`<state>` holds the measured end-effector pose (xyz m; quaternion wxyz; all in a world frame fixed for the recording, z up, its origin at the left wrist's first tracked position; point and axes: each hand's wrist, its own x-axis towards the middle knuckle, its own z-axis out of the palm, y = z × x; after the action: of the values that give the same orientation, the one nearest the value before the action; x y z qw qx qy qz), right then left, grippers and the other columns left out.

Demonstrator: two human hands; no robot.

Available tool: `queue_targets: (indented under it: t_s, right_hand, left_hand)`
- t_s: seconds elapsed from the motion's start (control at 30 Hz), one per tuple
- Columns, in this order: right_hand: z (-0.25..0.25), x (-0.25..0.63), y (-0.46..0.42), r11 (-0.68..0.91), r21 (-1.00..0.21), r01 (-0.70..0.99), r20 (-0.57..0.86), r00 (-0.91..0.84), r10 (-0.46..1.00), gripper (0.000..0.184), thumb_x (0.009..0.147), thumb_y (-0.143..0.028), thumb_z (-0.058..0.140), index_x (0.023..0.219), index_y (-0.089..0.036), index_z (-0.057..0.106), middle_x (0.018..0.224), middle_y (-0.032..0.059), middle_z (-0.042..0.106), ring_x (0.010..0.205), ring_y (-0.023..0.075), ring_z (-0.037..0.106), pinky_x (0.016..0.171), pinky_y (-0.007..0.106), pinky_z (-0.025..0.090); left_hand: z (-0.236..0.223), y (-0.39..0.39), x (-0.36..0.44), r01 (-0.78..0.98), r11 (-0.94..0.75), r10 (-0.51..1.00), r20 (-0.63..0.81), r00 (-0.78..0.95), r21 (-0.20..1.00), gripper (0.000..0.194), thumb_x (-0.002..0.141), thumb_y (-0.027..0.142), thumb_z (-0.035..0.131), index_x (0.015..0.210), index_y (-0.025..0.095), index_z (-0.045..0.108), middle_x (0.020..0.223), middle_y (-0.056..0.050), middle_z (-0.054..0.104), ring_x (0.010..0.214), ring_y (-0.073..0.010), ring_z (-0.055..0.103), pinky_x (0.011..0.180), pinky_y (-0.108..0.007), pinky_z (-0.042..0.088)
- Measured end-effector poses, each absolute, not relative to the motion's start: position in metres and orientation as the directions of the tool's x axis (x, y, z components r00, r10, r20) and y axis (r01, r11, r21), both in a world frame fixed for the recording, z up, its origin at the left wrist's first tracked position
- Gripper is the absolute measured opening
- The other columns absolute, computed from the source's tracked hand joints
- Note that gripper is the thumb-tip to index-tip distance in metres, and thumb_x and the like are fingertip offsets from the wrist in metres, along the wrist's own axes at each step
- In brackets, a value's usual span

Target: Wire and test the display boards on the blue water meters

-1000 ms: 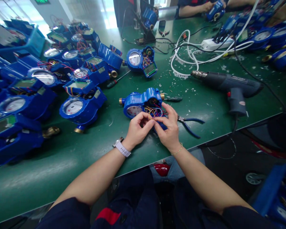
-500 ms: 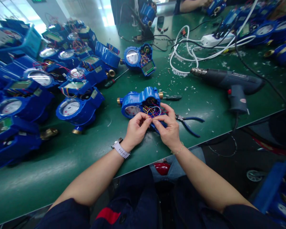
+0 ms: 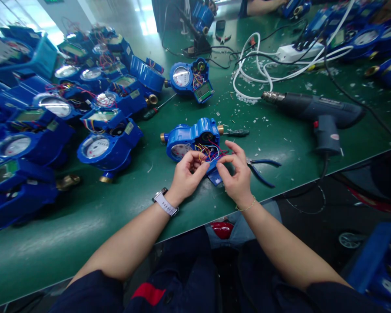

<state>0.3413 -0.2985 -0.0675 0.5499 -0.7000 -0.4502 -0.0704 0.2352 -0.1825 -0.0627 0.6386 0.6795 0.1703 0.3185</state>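
Observation:
A blue water meter (image 3: 206,127) lies before me with its wiring compartment uncovered. Thin coloured wires (image 3: 210,150) spill from it towards my fingers. My left hand (image 3: 189,174) is closed in a pinch at the near side of these wires, seemingly on a wire end. Just across from it, my right hand (image 3: 236,176) has thumb and forefinger pressed together, other fingers raised; what it pinches is too small to make out. Below the fingertips shows a blue cover piece (image 3: 214,177). Blue-handled pliers (image 3: 263,167) lie right of my right hand, and a screwdriver (image 3: 237,133) lies behind the meter's brass end.
Many wired water meters (image 3: 97,145) crowd the left side. Another open meter (image 3: 192,80) sits further back beside a second screwdriver (image 3: 151,113). A heat gun (image 3: 316,111), white cable (image 3: 236,87) and power strip (image 3: 298,52) occupy the right. A co-worker's arm (image 3: 262,6) shows at the far edge.
My right hand has drawn away to the right from my left, opening a gap between the fingertips and uncovering the blue cover piece. My left hand has hardly moved.

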Motion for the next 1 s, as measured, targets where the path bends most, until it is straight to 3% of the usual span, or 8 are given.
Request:
queue_targets:
  t_s: [0.2,0.37,0.5,0.7,0.87,1.0]
  right_hand:
    - [-0.069,0.335,-0.292,0.007,-0.642,0.766,0.635,0.527,0.565,0.008,0.088,-0.028,0.063,0.091,-0.022,0.064,0.136,0.0113,0.052,0.128,0.0264,0.049,0.106,0.050,0.041]
    - [-0.070,0.331,-0.289,0.047,-0.644,0.763,0.661,0.525,0.537,0.009,0.088,-0.029,0.061,0.093,-0.022,0.058,0.139,0.0115,0.050,0.131,0.0263,0.047,0.107,0.051,0.040]
    - [-0.071,0.330,-0.287,0.045,-0.660,0.750,0.654,0.545,0.524,0.010,0.087,-0.028,0.062,0.088,-0.022,0.053,0.140,0.0129,0.049,0.132,0.0265,0.046,0.108,0.051,0.039]
    - [-0.069,0.330,-0.290,0.040,-0.640,0.768,0.653,0.515,0.556,0.007,0.088,-0.027,0.063,0.089,-0.021,0.059,0.141,0.0116,0.049,0.132,0.0272,0.046,0.108,0.051,0.039]
    - [-0.068,0.330,-0.292,0.022,-0.611,0.791,0.655,0.490,0.575,0.011,0.090,-0.027,0.060,0.098,-0.023,0.066,0.144,0.0089,0.047,0.131,0.0281,0.046,0.107,0.052,0.039]
    - [-0.069,0.329,-0.291,0.027,-0.560,0.828,0.677,0.439,0.591,0.015,0.091,-0.026,0.057,0.101,-0.024,0.067,0.147,0.0064,0.044,0.131,0.0282,0.046,0.107,0.052,0.040]
  left_hand:
    - [-0.055,-0.181,0.236,-0.140,-0.282,0.602,0.289,0.744,0.949,0.021,0.082,0.032,0.068,0.098,0.018,0.069,0.069,0.001,0.059,0.056,-0.0095,0.045,0.051,-0.022,0.038]
    - [-0.052,-0.182,0.239,-0.167,-0.332,0.608,0.346,0.714,0.928,0.017,0.078,0.034,0.074,0.085,0.018,0.073,0.069,0.001,0.061,0.056,-0.0098,0.047,0.053,-0.023,0.038]
    - [-0.053,-0.182,0.240,-0.164,-0.302,0.646,0.328,0.689,0.939,0.019,0.077,0.036,0.075,0.073,0.018,0.070,0.066,0.001,0.059,0.057,-0.0101,0.046,0.055,-0.024,0.039]
    - [-0.052,-0.184,0.240,-0.161,-0.176,0.667,0.238,0.706,0.971,0.029,0.081,0.045,0.070,0.076,0.017,0.064,0.069,0.001,0.059,0.059,-0.0100,0.047,0.056,-0.024,0.039]
    - [-0.053,-0.182,0.240,-0.199,-0.145,0.660,0.244,0.710,0.969,0.035,0.087,0.051,0.062,0.079,0.017,0.064,0.074,-0.001,0.062,0.064,-0.0109,0.053,0.061,-0.024,0.043]
    - [-0.054,-0.182,0.240,-0.160,-0.158,0.661,0.225,0.716,0.974,0.027,0.079,0.042,0.073,0.087,0.017,0.069,0.073,0.000,0.062,0.060,-0.0104,0.049,0.056,-0.024,0.040]
